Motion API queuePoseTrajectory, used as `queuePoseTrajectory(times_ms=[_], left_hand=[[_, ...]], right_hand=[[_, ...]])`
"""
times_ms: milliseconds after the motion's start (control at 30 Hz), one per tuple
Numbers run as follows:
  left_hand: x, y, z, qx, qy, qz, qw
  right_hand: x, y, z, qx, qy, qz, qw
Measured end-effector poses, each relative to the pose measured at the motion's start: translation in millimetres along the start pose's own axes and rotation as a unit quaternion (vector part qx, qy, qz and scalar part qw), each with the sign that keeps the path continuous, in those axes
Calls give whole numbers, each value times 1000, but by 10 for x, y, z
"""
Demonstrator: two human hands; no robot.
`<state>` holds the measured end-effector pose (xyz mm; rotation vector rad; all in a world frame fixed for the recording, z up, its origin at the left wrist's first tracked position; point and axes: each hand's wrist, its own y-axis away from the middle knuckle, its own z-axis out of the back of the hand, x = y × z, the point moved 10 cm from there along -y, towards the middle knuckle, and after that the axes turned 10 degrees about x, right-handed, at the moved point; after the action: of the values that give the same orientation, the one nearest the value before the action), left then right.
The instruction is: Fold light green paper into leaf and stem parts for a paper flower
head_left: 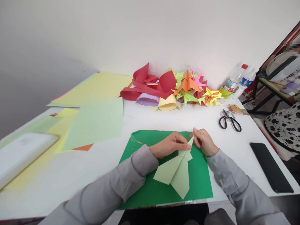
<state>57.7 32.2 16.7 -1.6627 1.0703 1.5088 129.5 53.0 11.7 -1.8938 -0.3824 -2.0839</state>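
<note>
A pale green folded paper plane (174, 170) is tilted over a green board (145, 190), its two broad wings spread toward me. My left hand (170, 145) pinches it near the narrow front, thumb and fingers closed on the folds. At the pointed tip, my right hand (203, 142) has its fingers curled together against the paper. Part of the front fold is hidden behind the left fingers.
Large yellow and pale green sheets (96, 125) cover the left, beside a white device (25, 156). Red paper shapes (150, 84) and folded paper planes (187, 82) pile against the wall. Scissors (229, 121), bottles (236, 79) and a black phone (270, 167) lie right.
</note>
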Motion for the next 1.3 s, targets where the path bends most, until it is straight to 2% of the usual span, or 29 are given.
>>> queuePoseTrajectory(times_ms=[167,433,733,933,1067,1300], left_hand=[[57,-16,-15,16,16,4,1000],[49,-17,-53,41,-5,-2,999],[12,-10,-15,12,-50,-10,999],[41,-22,-36,29,-77,-5,997],[24,-16,-9,14,-107,-2,994],[-28,-19,-16,3,-117,-11,993]], right_hand=[[-44,8,-51,20,-15,-31,999],[-81,22,-53,7,-43,-38,998],[-71,9,-60,9,-2,-17,1000],[-73,20,-5,-27,-4,-23,999],[-69,24,28,-53,3,-31,998],[-62,2,-36,-38,-54,-23,998]])
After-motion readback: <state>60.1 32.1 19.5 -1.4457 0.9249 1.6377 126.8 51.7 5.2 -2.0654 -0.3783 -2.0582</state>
